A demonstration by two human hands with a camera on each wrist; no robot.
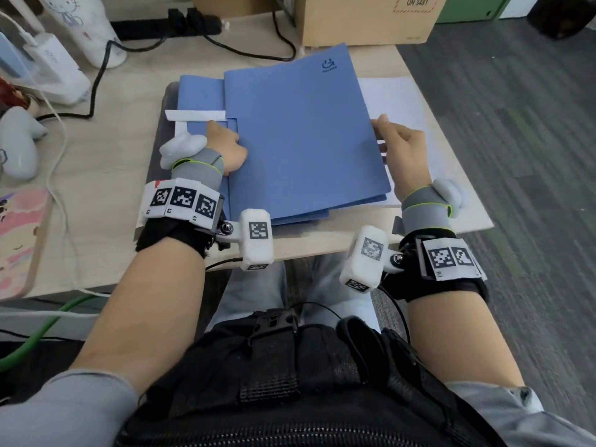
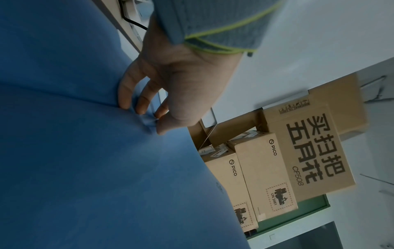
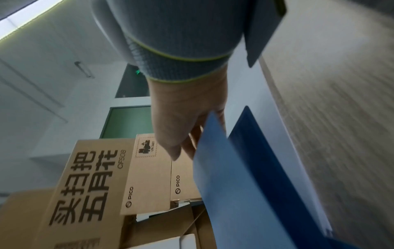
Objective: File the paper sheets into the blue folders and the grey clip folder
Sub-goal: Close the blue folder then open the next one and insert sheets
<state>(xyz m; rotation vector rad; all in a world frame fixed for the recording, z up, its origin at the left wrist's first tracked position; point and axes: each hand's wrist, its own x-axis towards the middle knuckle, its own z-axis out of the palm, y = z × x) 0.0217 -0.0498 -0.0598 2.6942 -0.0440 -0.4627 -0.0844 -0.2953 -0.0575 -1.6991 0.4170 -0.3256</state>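
pale wood desk (image 1: 96, 175), cardboard boxes behind. thin matte blue folder (image 1: 300, 137) tops a stack at the front edge. left hand (image 1: 225, 146) pinches its spine side, right hand (image 1: 403, 150) grips the floppy cover's free edge. likely opening it. next: slide in flat white sheets (image 1: 396, 95), kept square.

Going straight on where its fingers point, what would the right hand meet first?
Likely the cardboard box ahead; the right hand, gripping the blue folder cover, points toward it over a white sheet. Depth unclear.
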